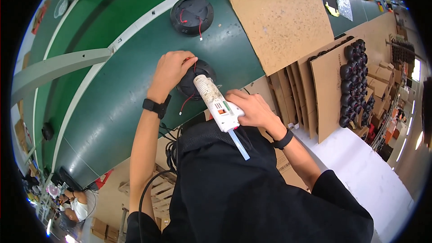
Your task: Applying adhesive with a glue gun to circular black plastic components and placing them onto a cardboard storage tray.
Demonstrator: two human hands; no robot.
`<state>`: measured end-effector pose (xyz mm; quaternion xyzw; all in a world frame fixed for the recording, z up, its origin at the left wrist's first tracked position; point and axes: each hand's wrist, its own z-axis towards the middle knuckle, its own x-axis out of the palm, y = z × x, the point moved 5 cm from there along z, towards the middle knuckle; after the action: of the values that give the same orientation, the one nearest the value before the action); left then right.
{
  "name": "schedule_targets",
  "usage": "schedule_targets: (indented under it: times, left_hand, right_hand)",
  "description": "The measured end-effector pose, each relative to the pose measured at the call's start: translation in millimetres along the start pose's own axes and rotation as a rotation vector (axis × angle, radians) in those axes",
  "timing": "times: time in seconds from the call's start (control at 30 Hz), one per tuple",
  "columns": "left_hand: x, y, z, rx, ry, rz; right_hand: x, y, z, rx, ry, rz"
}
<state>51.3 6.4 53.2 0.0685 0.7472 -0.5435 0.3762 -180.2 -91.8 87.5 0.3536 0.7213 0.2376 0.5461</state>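
My right hand (253, 109) is wrapped round a white hot glue gun (215, 103), with a clear glue stick (239, 145) poking out of its back end. The gun's front end reaches over a round black housing (189, 84) on the green bench, and hides part of it. At that housing's far edge my left hand (173, 73) pinches a thin red wire (195, 66) between thumb and fingers. Another red wire with a white plug trails off the near side. Farther away lies a second round black housing (191, 15), also with red wires and a small white plug.
A flat cardboard sheet (283, 20) covers the bench at the right. Beyond its edge stand upright cardboard sheets (326, 92) and a stack of black round parts (353, 81). A pale metal frame (63, 69) borders the bench at left. Another person (76, 207) sits at the lower left.
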Motion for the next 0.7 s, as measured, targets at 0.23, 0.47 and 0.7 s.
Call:
schedule_targets:
  times: [0.23,0.47,0.7]
  left_hand:
    - [6,8,6,-0.054,0.042,0.052]
    - [4,12,3,-0.091,0.052,0.009]
    - [-7,11,-13,-0.088,-0.013,-0.186]
  right_hand:
    - [4,7,6,0.045,0.037,-0.08]
    - [10,12,4,0.123,-0.002,-0.076]
    - [13,8,2,0.133,-0.024,-0.06]
